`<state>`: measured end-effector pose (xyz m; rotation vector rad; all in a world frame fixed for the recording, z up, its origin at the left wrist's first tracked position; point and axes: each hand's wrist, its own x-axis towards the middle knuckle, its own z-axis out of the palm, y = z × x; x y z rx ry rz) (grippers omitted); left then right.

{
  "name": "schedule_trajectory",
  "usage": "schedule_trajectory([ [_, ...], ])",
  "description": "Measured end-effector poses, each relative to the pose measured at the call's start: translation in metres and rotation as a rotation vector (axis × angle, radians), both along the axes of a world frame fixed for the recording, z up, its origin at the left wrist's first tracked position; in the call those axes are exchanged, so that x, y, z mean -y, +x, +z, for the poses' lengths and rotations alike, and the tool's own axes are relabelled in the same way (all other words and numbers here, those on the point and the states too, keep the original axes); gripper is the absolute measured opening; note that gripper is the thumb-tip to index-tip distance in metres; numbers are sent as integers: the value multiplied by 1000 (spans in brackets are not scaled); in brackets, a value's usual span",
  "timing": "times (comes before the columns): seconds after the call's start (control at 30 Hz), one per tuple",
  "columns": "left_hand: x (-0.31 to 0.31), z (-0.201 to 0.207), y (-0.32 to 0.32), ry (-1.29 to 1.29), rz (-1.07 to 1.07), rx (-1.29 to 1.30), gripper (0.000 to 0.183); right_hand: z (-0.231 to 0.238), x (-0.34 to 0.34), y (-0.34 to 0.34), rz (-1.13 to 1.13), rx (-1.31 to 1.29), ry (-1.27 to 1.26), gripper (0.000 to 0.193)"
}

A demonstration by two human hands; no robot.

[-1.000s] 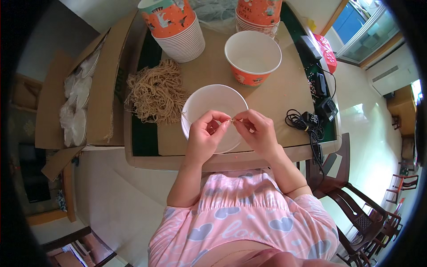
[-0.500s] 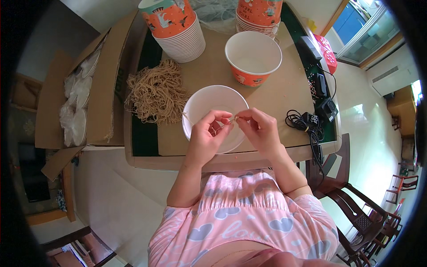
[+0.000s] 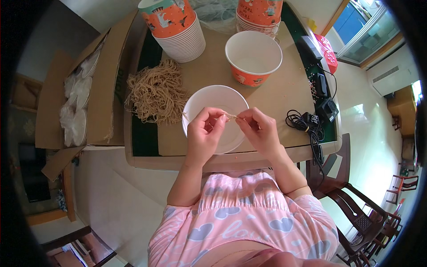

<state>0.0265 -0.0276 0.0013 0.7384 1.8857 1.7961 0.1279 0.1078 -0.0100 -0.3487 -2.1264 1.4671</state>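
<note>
Dark printed lettering stands on the stacked orange tubs (image 3: 259,12) beyond the right grip (image 3: 260,129), and more marks the cardboard box (image 3: 103,98) well left of the left grip (image 3: 204,131). Pale cursive letters cross the pink garment (image 3: 249,213) below both.

1. The head camera looks steeply down, from above the near side of the table (image 3: 147,161).
2. It is quite near: left hand (image 3: 205,130) and right hand (image 3: 261,131) are central.

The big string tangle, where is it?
In the head view, the string tangle lies on the left side of the table, between the cardboard box and the nearest tub.
</note>
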Motion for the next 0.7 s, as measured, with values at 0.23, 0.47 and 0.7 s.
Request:
schedule_trajectory([
  [0.23,-2,3,2,45,1,19,11,-2,0,1,1,0,7,8],
  [0.47,-3,6,4,-59,-33,-17,5,0,2,-1,-10,-27,35,9],
  [0.7,-3,5,3,-33,-48,-24,8,1,1,0,3,-15,111,8],
])
